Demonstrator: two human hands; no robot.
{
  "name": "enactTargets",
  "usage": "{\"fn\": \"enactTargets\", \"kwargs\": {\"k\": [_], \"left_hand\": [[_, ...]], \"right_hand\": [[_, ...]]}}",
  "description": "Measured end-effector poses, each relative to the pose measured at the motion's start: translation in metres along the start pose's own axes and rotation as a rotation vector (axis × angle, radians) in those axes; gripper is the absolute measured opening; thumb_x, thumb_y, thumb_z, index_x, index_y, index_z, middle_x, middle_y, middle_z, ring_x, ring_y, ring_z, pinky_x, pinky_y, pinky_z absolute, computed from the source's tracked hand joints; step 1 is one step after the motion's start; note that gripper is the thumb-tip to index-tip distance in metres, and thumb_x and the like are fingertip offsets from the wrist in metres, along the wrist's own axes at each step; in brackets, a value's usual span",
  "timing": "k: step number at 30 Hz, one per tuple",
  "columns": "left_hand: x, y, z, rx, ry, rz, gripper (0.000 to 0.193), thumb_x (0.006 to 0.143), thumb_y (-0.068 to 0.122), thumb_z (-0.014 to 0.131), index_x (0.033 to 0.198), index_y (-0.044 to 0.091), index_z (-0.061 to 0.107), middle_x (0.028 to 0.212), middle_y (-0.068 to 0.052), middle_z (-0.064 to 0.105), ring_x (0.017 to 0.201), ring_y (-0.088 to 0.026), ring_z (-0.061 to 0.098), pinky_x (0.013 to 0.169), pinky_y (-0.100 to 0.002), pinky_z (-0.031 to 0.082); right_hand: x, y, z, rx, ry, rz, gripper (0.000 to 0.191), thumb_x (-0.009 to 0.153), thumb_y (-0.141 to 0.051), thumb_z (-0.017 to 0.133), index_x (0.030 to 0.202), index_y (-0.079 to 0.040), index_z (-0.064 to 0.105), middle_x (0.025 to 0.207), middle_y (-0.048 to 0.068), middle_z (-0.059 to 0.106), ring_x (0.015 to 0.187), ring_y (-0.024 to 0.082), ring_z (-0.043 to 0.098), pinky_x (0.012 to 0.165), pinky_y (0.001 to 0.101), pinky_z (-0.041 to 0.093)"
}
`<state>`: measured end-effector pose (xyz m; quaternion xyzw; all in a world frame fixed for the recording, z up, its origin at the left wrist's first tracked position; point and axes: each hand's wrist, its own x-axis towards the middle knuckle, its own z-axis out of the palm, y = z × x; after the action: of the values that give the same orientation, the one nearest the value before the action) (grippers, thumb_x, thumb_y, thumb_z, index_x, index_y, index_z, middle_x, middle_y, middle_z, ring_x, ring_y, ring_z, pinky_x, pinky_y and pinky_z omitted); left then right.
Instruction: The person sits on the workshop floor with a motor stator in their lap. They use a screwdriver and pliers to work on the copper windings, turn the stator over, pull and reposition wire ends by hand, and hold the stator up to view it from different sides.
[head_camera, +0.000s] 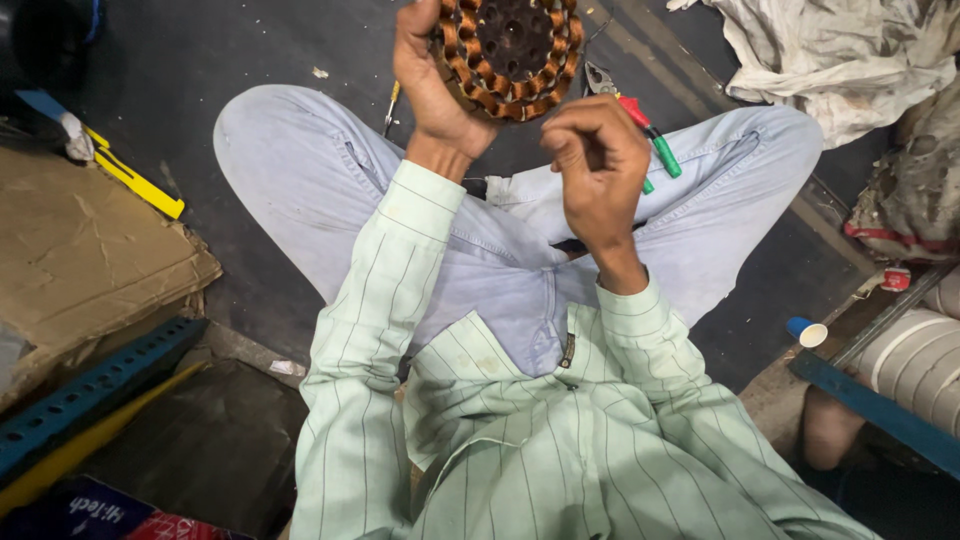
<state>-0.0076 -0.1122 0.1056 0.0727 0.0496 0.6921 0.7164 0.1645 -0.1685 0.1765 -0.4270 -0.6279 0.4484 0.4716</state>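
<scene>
Clasping copper-wound stator (510, 55), left hand (432, 85)

The top edge of the picture is cutting off the upper part of the round stator (510, 55) with its copper windings, so its full ring is not showing. The left hand (432, 85) is covering the stator's left rim, and its fingertips are running out of frame. The right hand (597, 165) is curling inward, hiding whatever its fingers are pinching; a wire there is too thin to tell. The pliers (630, 115) on the floor are lying partly behind that hand, their handles half hidden. The person's knees are covering the floor beneath, and the white cloth (840, 60) is running past the top right corner
</scene>
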Motion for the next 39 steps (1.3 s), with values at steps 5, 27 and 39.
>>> {"fn": "enactTargets", "kwargs": {"k": [5,27,39], "left_hand": [[-0.001,0.002,0.01,0.063,-0.056,-0.016,0.038,0.106,0.04,0.053,0.119,0.007,0.068,0.115,-0.005,0.074,0.102,-0.021,0.072,0.094,-0.04,0.058],[0.001,0.006,0.008,0.03,-0.053,-0.036,0.042,0.104,0.04,0.053,0.123,0.006,0.067,0.122,-0.009,0.073,0.109,-0.026,0.072,0.099,-0.045,0.058],[-0.001,0.003,0.012,0.157,-0.001,-0.043,0.039,0.104,0.034,0.051,0.12,0.002,0.066,0.114,-0.012,0.074,0.103,-0.027,0.073,0.099,-0.045,0.058]], "right_hand": [[0.014,0.006,-0.008,0.15,-0.003,0.067,0.014,0.111,-0.01,0.065,0.112,0.003,0.063,0.102,0.012,0.072,0.088,0.015,0.072,0.075,0.0271,0.06],[0.058,-0.023,-0.067,0.062,0.096,-0.142,0.01,0.119,-0.006,0.064,0.113,0.001,0.06,0.096,0.013,0.068,0.079,0.019,0.069,0.067,0.0306,0.059],[0.036,-0.024,-0.004,-0.418,-0.126,-0.325,0.017,0.093,0.006,0.081,0.108,0.0,0.076,0.102,0.012,0.075,0.09,0.024,0.074,0.079,0.0304,0.058]]}}
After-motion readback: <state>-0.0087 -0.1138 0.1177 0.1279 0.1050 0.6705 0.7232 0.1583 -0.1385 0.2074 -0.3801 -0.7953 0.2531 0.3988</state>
